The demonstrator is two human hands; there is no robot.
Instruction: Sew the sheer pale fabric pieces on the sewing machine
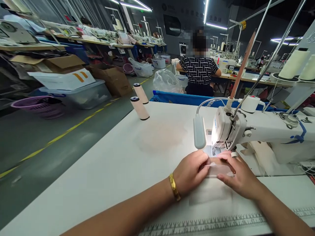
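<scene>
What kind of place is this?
Most likely a garment sewing workshop. The left hand and right hand hold a sheer fabric piece at a white industrial sewing machine. Thread cones stand on the table, and another person sits at a second machine.

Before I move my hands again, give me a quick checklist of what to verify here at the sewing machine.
1. Grip: left hand and right hand each hold an end of the cloth. Ok.
2. Fingers away from the needle: the right fingertips lie close to the foot of the sewing machine, and the needle itself is hidden. Cannot tell.
3. Light: the lamp is lit and the spot under the machine head is bright. Ok.
4. Cloth flat: the hands cover most of it. Cannot tell.
5. Bangle: on the left wrist, well back from the machine. Ok.
6. Thread spools: standing far off on the table. Ok.
</scene>
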